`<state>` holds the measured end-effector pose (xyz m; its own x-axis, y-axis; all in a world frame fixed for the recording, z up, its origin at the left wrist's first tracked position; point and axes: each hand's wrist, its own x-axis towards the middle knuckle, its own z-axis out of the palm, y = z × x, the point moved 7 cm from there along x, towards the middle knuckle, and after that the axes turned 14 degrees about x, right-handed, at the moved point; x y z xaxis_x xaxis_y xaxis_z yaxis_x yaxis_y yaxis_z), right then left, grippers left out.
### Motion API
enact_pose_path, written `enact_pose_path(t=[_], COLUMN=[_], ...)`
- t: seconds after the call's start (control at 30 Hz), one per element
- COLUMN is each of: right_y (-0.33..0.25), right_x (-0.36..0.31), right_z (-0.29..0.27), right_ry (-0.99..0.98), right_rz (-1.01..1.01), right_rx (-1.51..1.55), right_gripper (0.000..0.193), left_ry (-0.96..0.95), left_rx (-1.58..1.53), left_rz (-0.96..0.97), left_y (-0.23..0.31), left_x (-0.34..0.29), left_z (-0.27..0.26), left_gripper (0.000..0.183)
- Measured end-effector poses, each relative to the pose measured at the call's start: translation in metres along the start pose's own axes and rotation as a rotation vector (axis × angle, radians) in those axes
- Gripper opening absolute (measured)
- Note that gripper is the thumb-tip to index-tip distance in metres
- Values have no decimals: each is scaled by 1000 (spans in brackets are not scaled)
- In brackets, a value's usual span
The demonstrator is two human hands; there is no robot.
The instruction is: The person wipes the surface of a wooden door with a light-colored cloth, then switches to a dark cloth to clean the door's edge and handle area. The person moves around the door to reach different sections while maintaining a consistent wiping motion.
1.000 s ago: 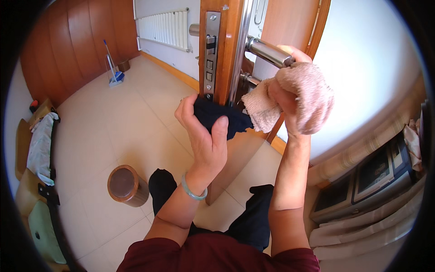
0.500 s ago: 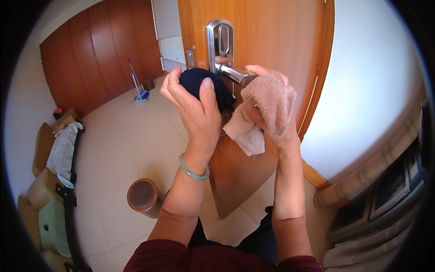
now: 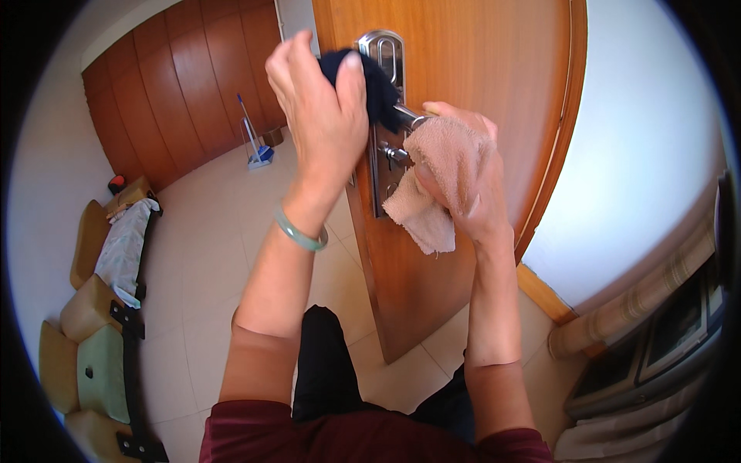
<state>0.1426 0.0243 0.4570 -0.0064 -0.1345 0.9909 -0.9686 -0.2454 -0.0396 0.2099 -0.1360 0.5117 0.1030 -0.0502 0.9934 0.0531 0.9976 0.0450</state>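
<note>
A wooden door (image 3: 494, 69) stands ahead with a shiny metal lock plate (image 3: 375, 181) and a lever handle (image 3: 409, 117). My left hand (image 3: 328, 116) is closed on a dark navy, fuzzy-edged cloth (image 3: 374, 85), bunched against the lock plate beside the handle's base. The cloth covers the middle of the plate. At the lever's free end my right hand (image 3: 471, 185) is closed, with a pinkish-beige towel (image 3: 448, 150) draped over it. One end of the towel hangs below the fingers. Just under the lever a small knob (image 3: 397, 153) shows on the plate.
A blue-handled broom and dustpan (image 3: 260, 154) stand near the brown panelled wall (image 3: 177, 85). Along the left runs a tan-and-green sofa (image 3: 100, 370) with a pale cover (image 3: 127, 243). At the right are a rolled beige fabric (image 3: 625, 305) and a dark television (image 3: 656, 339).
My left hand has moved up and slightly left with the dark cloth, uncovering the lower plate and knob. My right hand stays near the lever's end. The round bin has left view.
</note>
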Motion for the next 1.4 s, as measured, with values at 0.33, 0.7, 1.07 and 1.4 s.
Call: enact_pose_path(t=[0.33, 0.7, 1.07, 1.4], right_y=[5, 11, 9, -2], right_x=[-8, -7, -7, -18], right_z=[1, 10, -7, -28], right_ry=[5, 9, 31, 150], right_rz=[79, 96, 1, 62], right_rx=[113, 78, -13, -25], right_gripper=[53, 51, 55, 55], left_ry=[-110, -230, 9, -137], left_rx=[-61, -177, -1062, -284], left_rz=[-91, -146, -757, -268], left_y=[0, -20, -49, 30], left_x=[-31, -70, -84, -139], left_z=[2, -5, -19, -11], left_gripper=[61, 60, 43, 75])
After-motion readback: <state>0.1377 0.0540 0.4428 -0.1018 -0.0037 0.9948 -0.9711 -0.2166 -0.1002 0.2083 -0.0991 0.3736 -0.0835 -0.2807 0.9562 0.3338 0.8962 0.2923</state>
